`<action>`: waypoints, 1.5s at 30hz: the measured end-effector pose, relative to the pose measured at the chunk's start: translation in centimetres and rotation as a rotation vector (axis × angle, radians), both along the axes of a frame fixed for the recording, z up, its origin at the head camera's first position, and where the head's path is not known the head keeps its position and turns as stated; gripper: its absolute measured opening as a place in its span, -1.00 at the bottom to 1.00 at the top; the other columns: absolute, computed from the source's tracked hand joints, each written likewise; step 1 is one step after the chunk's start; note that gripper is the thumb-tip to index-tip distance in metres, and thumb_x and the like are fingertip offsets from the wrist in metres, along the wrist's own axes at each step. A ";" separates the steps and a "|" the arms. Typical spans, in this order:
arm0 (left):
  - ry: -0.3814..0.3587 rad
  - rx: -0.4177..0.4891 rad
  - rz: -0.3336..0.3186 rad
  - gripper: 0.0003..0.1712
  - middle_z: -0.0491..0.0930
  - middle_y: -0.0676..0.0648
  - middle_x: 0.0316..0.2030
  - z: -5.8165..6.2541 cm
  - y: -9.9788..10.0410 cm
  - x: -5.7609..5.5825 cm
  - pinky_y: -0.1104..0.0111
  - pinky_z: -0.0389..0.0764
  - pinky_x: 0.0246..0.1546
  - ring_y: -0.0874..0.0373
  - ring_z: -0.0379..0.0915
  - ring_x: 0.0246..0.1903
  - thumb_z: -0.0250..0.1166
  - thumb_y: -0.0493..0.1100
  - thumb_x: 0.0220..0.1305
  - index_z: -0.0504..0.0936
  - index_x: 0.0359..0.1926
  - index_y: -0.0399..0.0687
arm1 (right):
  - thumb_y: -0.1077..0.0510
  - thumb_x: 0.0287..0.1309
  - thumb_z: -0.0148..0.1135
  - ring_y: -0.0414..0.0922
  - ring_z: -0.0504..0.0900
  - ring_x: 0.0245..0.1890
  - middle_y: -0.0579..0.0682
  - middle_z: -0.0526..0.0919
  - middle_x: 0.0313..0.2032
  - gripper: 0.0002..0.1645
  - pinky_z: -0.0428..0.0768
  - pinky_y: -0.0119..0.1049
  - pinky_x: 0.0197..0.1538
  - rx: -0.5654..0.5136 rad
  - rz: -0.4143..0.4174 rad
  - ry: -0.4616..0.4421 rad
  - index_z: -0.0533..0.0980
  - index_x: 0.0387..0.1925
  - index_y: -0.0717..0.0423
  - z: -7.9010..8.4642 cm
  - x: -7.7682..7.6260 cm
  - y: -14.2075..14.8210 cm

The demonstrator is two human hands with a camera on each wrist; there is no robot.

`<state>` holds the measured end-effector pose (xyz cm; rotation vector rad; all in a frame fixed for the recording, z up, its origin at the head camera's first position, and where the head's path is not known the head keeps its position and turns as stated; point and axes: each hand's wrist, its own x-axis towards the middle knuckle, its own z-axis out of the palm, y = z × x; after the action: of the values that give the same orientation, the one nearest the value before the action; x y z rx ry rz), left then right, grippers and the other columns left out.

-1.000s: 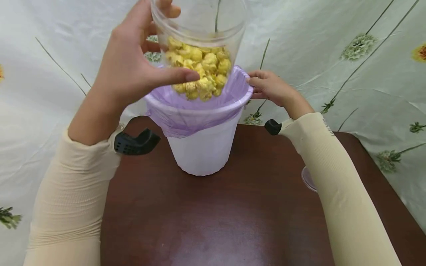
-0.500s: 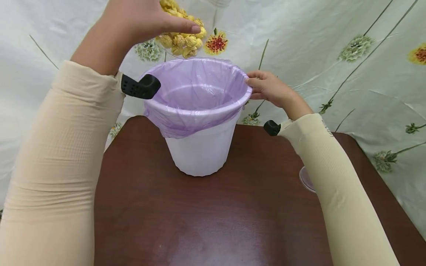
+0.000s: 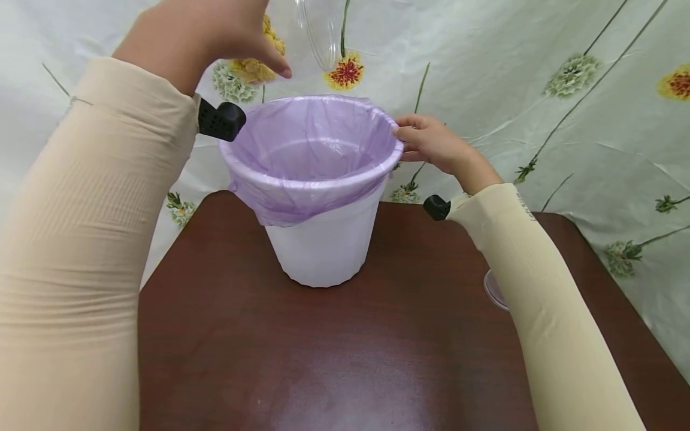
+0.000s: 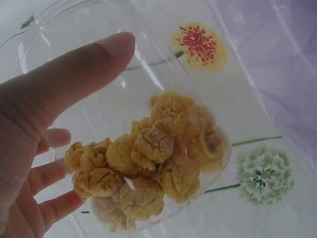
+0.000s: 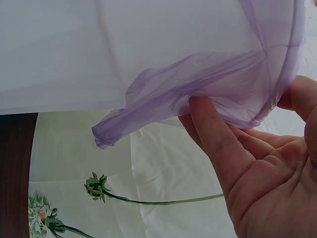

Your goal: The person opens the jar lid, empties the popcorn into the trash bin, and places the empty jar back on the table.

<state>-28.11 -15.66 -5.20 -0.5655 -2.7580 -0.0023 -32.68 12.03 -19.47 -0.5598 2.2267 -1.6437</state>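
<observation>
Bench (image 3: 259, 347): dark reddish-brown top, smooth; a soft pale glare is seen on the near part, and both far corners are rounded. The far side and the flanks are backed by a pale, creased cloth (image 3: 496, 78), printed with green stems, whitish-green flower heads and yellow-red blooms. A white bin (image 3: 323, 251) is stood upright toward the far edge; its rim is covered by a translucent purple liner (image 3: 291, 203), folded over the outside. A clear round disc (image 3: 495, 290) is laid on the bench to the right, partly hidden by the right sleeve (image 3: 544, 299).

Left grip (image 3: 215, 36): fastened round a clear cup (image 4: 148, 74), thumb on one side, fingers on the other. The cup is held in the air near the bin's left side, tilted, apart from the liner; yellow popcorn (image 4: 143, 158) is gathered at its base. Right grip (image 3: 439, 143): the bin's rim and liner are pinched at the right, between thumb and fingers. A black device (image 3: 222, 121) is fixed at each wrist.
</observation>
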 end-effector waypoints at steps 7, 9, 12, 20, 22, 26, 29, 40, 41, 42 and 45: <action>-0.009 -0.138 -0.014 0.21 0.04 -0.33 0.26 -0.2 -0.4 0.0 -0.11 0.07 0.11 -0.32 0.08 0.09 0.47 -0.14 -0.18 -0.14 0.39 -0.05 | 0.14 0.31 -0.14 -0.01 0.45 -0.02 0.17 0.35 0.07 -0.50 0.38 -0.19 0.08 0.019 0.008 0.013 0.19 0.20 0.30 0.0 0.1 -0.3; 0.003 -0.171 -0.026 0.22 0.02 -0.31 0.28 -0.4 -0.3 0.0 -0.12 0.07 0.11 -0.32 0.07 0.11 0.49 -0.19 -0.21 -0.12 0.39 -0.03 | 0.13 0.31 -0.14 -0.01 0.45 -0.02 0.16 0.35 0.07 -0.51 0.38 -0.20 0.07 0.033 0.007 0.016 0.19 0.20 0.29 0.1 0.1 -0.3; 0.039 -0.235 -0.039 0.19 0.03 -0.32 0.27 -0.8 -0.1 0.1 -0.11 0.07 0.12 -0.32 0.04 0.12 0.49 -0.28 -0.22 -0.06 0.37 -0.10 | 0.13 0.31 -0.15 -0.01 0.45 -0.02 0.15 0.34 0.07 -0.51 0.38 -0.20 0.07 0.045 0.003 0.018 0.19 0.19 0.28 0.1 0.2 -0.3; 0.382 -0.390 -0.184 -0.35 0.30 -0.31 0.06 -1.8 0.4 0.3 -0.01 0.18 0.11 -0.23 0.14 0.03 0.10 -0.66 0.00 0.26 0.12 -0.18 | 0.12 0.31 -0.15 -0.01 0.45 -0.02 0.15 0.33 0.08 -0.51 0.39 -0.21 0.06 0.047 0.000 0.019 0.18 0.20 0.28 0.1 0.3 -0.3; 0.448 -0.432 -0.233 -0.40 0.29 -0.29 0.08 -1.8 0.4 0.0 0.01 0.20 0.09 -0.21 0.15 0.05 -0.05 -0.69 0.07 0.29 0.09 -0.17 | 0.12 0.31 -0.15 -0.01 0.45 -0.02 0.14 0.33 0.07 -0.51 0.40 -0.23 0.05 0.047 -0.002 0.019 0.19 0.20 0.27 0.1 0.3 -0.3; 0.493 -0.574 -0.274 -0.40 0.22 -0.27 0.14 -1.8 0.4 -0.2 0.01 0.21 0.04 -0.20 0.13 0.09 -0.05 -0.68 0.03 0.22 0.09 -0.18 | 0.11 0.31 -0.14 -0.01 0.44 -0.01 0.14 0.34 0.07 -0.50 0.40 -0.23 0.05 0.047 -0.008 0.020 0.19 0.20 0.27 0.0 0.3 -0.3; 0.497 -0.673 -0.238 -0.27 0.13 -0.25 0.21 -1.8 0.5 0.1 0.02 0.19 0.08 -0.20 0.08 0.13 0.04 -0.71 -0.06 0.13 0.13 -0.16 | 0.11 0.31 -0.14 0.00 0.44 -0.02 0.14 0.34 0.08 -0.50 0.38 -0.20 0.07 0.045 -0.010 0.018 0.19 0.20 0.26 0.0 0.3 -0.3; 0.557 -0.543 -0.274 -0.37 0.24 -0.24 0.14 -2.0 0.4 -0.2 0.02 0.24 0.05 -0.18 0.15 0.08 -0.09 -0.69 0.08 0.21 0.13 -0.14 | 0.11 0.31 -0.13 -0.01 0.45 -0.02 0.12 0.35 0.06 -0.51 0.38 -0.20 0.08 0.038 -0.011 0.021 0.20 0.20 0.26 -0.1 0.3 -0.4; 0.565 -0.510 -0.283 -0.39 0.26 -0.24 0.13 -2.0 0.3 -0.2 0.03 0.25 0.05 -0.18 0.16 0.06 -0.11 -0.68 0.11 0.23 0.13 -0.14 | 0.11 0.31 -0.13 -0.02 0.45 -0.02 0.12 0.35 0.06 -0.51 0.38 -0.20 0.07 0.038 -0.011 0.023 0.20 0.20 0.26 -0.1 0.3 -0.4; 0.563 -0.477 -0.284 -0.39 0.27 -0.25 0.12 -2.0 0.2 -0.2 0.03 0.26 0.05 -0.19 0.17 0.05 -0.13 -0.68 0.12 0.24 0.13 -0.13 | 0.11 0.31 -0.13 -0.02 0.45 -0.02 0.12 0.35 0.07 -0.50 0.39 -0.21 0.07 0.038 -0.011 0.024 0.20 0.20 0.26 -0.1 0.3 -0.4; 0.460 -0.389 -0.234 -0.24 0.20 -0.26 0.19 -1.8 0.2 0.2 0.03 0.15 0.14 -0.21 0.10 0.11 0.12 -0.62 0.03 0.18 0.24 -0.08 | 0.10 0.31 -0.13 -0.02 0.45 -0.02 0.13 0.34 0.07 -0.49 0.40 -0.24 0.06 0.034 -0.008 0.024 0.19 0.21 0.27 -0.1 0.3 -0.5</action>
<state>-27.92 -15.49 -7.03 -0.8617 -2.2374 0.5478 -32.36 11.57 -19.56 -0.5661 2.2724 -1.6083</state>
